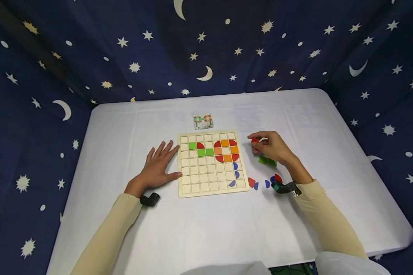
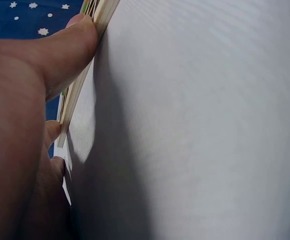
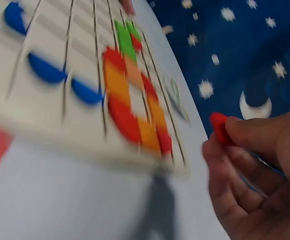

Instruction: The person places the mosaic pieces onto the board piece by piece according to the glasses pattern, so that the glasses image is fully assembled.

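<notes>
My left hand (image 1: 156,168) lies with fingers spread at the left side of a pale wooden grid board (image 1: 194,183). Its thumb touches the board's edge, and an index fingertip rests at the edge higher up. Right of the board, my right hand (image 1: 275,147) pinches a small red tile (image 3: 219,127) between thumb and fingers. Its exact shape is partly covered by the thumb. On the board, red and orange tiles (image 1: 225,157) form a ring. Green squares (image 1: 201,152) and one red quarter-circle (image 1: 200,145) sit left of it. Blue segment pieces (image 1: 236,174) lie along the right columns.
A small pattern card (image 1: 203,121) lies behind the board. Green tiles (image 1: 267,161) are below my right hand. Nearer me, loose red tiles (image 1: 251,182) and blue pieces (image 1: 267,184) are scattered by the right wrist. A star-patterned dark curtain (image 1: 206,49) surrounds the white-covered table (image 1: 206,233).
</notes>
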`<action>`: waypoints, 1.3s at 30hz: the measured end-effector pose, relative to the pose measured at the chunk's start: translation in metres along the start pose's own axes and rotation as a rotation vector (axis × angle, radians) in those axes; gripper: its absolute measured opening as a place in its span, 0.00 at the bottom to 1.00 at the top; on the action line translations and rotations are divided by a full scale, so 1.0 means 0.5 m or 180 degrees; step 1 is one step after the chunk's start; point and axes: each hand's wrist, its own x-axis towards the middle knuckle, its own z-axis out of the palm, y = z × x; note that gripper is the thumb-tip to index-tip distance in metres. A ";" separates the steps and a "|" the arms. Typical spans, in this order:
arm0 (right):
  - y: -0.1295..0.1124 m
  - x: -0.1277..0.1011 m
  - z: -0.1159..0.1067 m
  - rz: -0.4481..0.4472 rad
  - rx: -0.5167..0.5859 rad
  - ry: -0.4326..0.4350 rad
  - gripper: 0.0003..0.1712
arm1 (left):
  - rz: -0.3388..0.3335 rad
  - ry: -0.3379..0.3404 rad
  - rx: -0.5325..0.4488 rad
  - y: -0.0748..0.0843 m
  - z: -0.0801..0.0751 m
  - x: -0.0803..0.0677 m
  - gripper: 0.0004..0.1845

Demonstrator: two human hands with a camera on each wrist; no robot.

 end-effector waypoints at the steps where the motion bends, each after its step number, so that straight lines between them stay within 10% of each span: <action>1: -0.013 0.013 0.010 -0.0065 0.0089 -0.0035 0.16 | -0.0008 -0.0003 0.0013 -0.001 0.000 0.000 0.52; 5: -0.075 0.065 0.055 -0.0343 0.0282 -0.0252 0.11 | -0.0011 -0.0011 0.0004 -0.001 0.000 0.001 0.52; 18: -0.206 0.195 0.249 -0.1628 -0.0894 -0.1252 0.07 | 0.0090 0.0003 -0.0015 -0.003 -0.006 0.000 0.52; 39: -0.163 0.201 0.310 -0.2118 -0.1309 -0.0927 0.04 | 0.0072 0.0002 -0.0053 0.001 -0.008 -0.003 0.53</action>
